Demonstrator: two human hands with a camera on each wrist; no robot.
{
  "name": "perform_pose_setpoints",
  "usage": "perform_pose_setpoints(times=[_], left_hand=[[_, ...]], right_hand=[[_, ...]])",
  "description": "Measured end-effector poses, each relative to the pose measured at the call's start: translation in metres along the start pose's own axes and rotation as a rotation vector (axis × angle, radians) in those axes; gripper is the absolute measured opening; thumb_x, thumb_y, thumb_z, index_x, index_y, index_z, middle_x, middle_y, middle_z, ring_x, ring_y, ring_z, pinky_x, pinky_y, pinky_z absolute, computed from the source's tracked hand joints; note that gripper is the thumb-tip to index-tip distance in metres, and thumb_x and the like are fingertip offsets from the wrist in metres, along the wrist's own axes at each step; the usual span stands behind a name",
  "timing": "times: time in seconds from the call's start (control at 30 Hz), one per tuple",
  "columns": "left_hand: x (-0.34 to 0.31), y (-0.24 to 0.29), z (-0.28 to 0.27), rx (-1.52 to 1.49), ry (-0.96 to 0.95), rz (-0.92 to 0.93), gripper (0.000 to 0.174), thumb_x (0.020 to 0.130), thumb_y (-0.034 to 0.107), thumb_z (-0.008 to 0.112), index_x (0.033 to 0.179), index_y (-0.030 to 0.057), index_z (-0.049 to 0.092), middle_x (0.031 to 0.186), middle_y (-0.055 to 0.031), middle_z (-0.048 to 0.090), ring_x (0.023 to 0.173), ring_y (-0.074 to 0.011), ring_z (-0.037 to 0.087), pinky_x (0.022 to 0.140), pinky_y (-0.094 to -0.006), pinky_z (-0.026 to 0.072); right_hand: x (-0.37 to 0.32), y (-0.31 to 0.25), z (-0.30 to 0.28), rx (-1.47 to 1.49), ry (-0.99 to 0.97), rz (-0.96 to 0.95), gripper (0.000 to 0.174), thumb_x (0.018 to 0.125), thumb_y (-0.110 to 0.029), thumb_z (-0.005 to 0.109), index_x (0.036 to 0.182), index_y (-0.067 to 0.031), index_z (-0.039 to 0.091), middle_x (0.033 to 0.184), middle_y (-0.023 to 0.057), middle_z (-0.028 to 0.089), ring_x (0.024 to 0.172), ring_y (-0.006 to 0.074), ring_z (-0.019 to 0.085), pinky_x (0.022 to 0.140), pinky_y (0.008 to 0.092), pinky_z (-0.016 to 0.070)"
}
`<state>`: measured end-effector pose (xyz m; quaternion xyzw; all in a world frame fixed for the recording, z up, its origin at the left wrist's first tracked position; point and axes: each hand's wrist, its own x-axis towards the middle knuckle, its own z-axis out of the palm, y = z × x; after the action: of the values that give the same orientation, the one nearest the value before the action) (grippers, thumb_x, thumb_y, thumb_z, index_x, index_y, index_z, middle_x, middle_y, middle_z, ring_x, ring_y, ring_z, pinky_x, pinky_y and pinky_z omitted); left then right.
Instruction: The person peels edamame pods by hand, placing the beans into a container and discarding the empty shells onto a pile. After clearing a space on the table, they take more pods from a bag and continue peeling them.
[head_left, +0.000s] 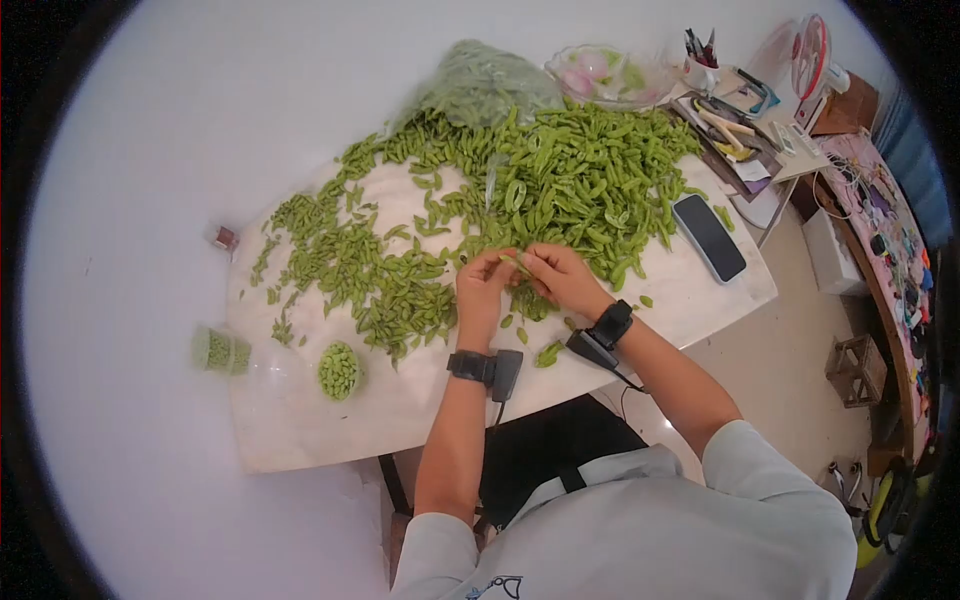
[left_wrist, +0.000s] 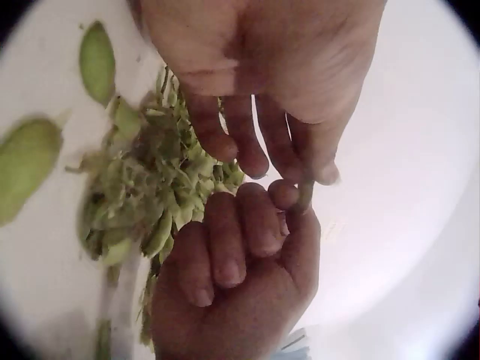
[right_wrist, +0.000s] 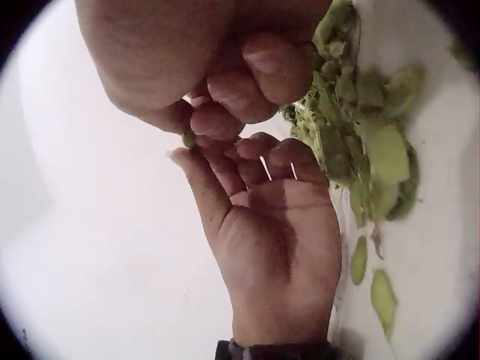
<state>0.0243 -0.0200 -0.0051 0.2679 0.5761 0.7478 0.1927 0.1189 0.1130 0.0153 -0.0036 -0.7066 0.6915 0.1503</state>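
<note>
Over the front of the table, my left hand (head_left: 482, 290) and right hand (head_left: 570, 280) meet at the fingertips. Between them is a small green bean pod (head_left: 515, 262), pinched by the thumb and forefinger of each hand. In the left wrist view the pod (left_wrist: 305, 195) shows as a short green piece, mostly covered by the fingers. The right wrist view shows its end (right_wrist: 188, 139) between the two thumbs. Right behind the hands spreads a large heap of green pods (head_left: 590, 180). A few loose pods (head_left: 548, 354) lie near the right wrist.
A cup of shelled beans (head_left: 339, 372) stands front left, with another bean-filled container (head_left: 222, 350) at the left edge. Flatter pods (head_left: 400, 300) cover the left middle. A phone (head_left: 710, 238) lies at right. Behind are a plastic bag (head_left: 480, 85) and a clear bowl (head_left: 640, 90).
</note>
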Motion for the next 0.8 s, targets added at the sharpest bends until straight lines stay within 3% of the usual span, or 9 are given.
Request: perform_pose_setpoints(times=[0.07, 0.23, 0.33, 0.4, 0.5, 0.53, 0.8], left_hand=[[-0.007, -0.007, 0.006, -0.011, 0.102, 0.020, 0.013, 0.088, 0.003, 0.062, 0.099, -0.0049, 0.064, 0.091, -0.0064, 0.066, 0.069, -0.0083, 0.056, 0.064, -0.0221, 0.0457], [-0.039, -0.003, 0.014, 0.038, 0.121, -0.018, 0.011, 0.089, 0.004, 0.062, 0.093, -0.0055, 0.065, 0.098, -0.0073, 0.068, 0.066, -0.0067, 0.053, 0.060, -0.0212, 0.0434], [-0.043, 0.003, 0.021, 0.119, 0.126, -0.010, 0.012, 0.089, 0.006, 0.062, 0.094, -0.0053, 0.065, 0.094, -0.0052, 0.067, 0.064, -0.0060, 0.051, 0.059, -0.0211, 0.0424], [-0.042, 0.010, 0.020, 0.305, 0.113, -0.037, 0.016, 0.090, 0.008, 0.063, 0.098, -0.0047, 0.066, 0.090, -0.0028, 0.066, 0.064, -0.0056, 0.051, 0.059, -0.0208, 0.0421], [-0.040, 0.003, 0.020, 0.061, 0.064, -0.013, 0.018, 0.090, 0.010, 0.064, 0.101, -0.0038, 0.067, 0.088, -0.0021, 0.066, 0.066, -0.0057, 0.053, 0.059, -0.0209, 0.0423], [-0.039, 0.003, 0.020, 0.070, 0.058, -0.002, 0.024, 0.091, 0.015, 0.064, 0.108, -0.0014, 0.066, 0.078, 0.0010, 0.062, 0.062, -0.0057, 0.051, 0.057, -0.0209, 0.0415], [-0.029, -0.003, 0.011, 0.055, 0.053, -0.024, 0.018, 0.088, 0.010, 0.066, 0.101, -0.0035, 0.067, 0.078, -0.0018, 0.064, 0.063, -0.0067, 0.053, 0.058, -0.0220, 0.0430]], right_hand=[[-0.011, -0.001, 0.002, 0.017, 0.010, 0.032, 0.027, 0.099, -0.027, 0.051, 0.081, -0.0071, 0.050, 0.056, -0.0044, 0.043, 0.047, 0.0032, 0.037, 0.044, 0.0204, 0.0280], [-0.032, 0.014, 0.006, -0.209, 0.062, -0.126, 0.021, 0.096, -0.024, 0.055, 0.085, -0.0054, 0.054, 0.057, -0.0052, 0.044, 0.047, 0.0031, 0.037, 0.044, 0.0215, 0.0290], [-0.040, 0.010, 0.006, -0.428, 0.119, -0.331, 0.020, 0.096, -0.022, 0.056, 0.086, -0.0046, 0.057, 0.056, -0.0054, 0.045, 0.046, 0.0030, 0.037, 0.043, 0.0220, 0.0292], [-0.039, 0.011, 0.007, -0.296, 0.205, -0.023, 0.021, 0.095, -0.021, 0.057, 0.084, -0.0037, 0.060, 0.055, -0.0050, 0.046, 0.044, 0.0032, 0.036, 0.041, 0.0225, 0.0282], [-0.036, 0.019, 0.005, -0.189, 0.140, -0.006, 0.021, 0.095, -0.021, 0.058, 0.085, -0.0033, 0.060, 0.055, -0.0047, 0.046, 0.042, 0.0034, 0.036, 0.040, 0.0229, 0.0277], [-0.035, 0.021, 0.004, -0.216, 0.139, -0.010, 0.020, 0.095, -0.021, 0.058, 0.086, -0.0032, 0.061, 0.054, -0.0047, 0.045, 0.041, 0.0035, 0.036, 0.039, 0.0229, 0.0273], [-0.031, 0.017, 0.005, -0.266, 0.146, 0.018, 0.019, 0.095, -0.022, 0.059, 0.089, -0.0034, 0.062, 0.053, -0.0037, 0.047, 0.040, 0.0037, 0.039, 0.038, 0.0222, 0.0294]])
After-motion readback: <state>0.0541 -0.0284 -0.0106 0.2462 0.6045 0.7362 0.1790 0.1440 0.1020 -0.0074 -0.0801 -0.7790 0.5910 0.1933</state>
